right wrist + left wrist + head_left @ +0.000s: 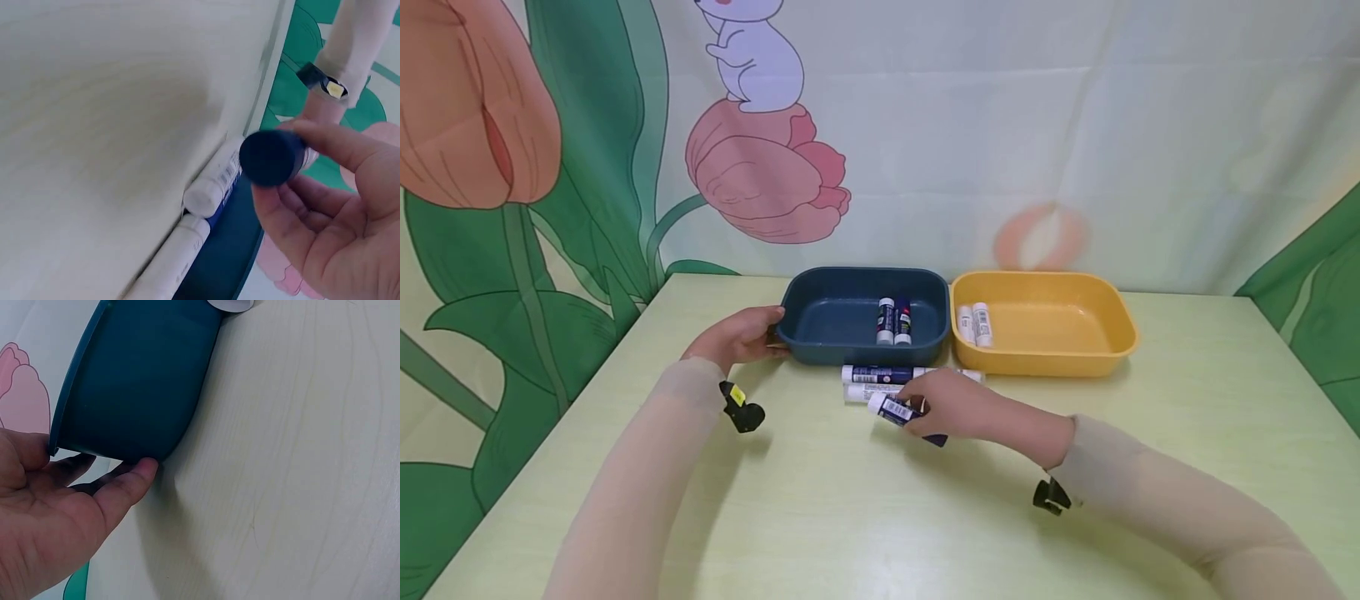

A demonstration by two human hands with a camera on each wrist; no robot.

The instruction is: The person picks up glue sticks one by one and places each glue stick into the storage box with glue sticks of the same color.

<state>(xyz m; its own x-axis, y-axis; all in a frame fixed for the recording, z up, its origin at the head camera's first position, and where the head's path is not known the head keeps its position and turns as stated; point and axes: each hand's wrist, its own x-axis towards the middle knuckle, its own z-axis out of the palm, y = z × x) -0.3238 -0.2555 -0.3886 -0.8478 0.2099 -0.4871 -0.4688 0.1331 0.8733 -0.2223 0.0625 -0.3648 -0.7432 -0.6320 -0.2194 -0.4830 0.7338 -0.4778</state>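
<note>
My left hand grips the left end of a dark blue plastic bin, thumb at the rim and fingers against its end wall. My right hand pinches a dark blue glue stick with a white end, raised and tilted over the table. In the right wrist view, the round dark end of this glue stick faces the camera. Just beyond the right hand, a dark blue glue stick and white glue sticks lie along the bins' front, partly hidden by that hand.
Two blue-labelled glue sticks lie inside the blue bin. A yellow bin stands beside it on the right, with two white glue sticks at its left end. Behind the pale table hangs a printed cloth.
</note>
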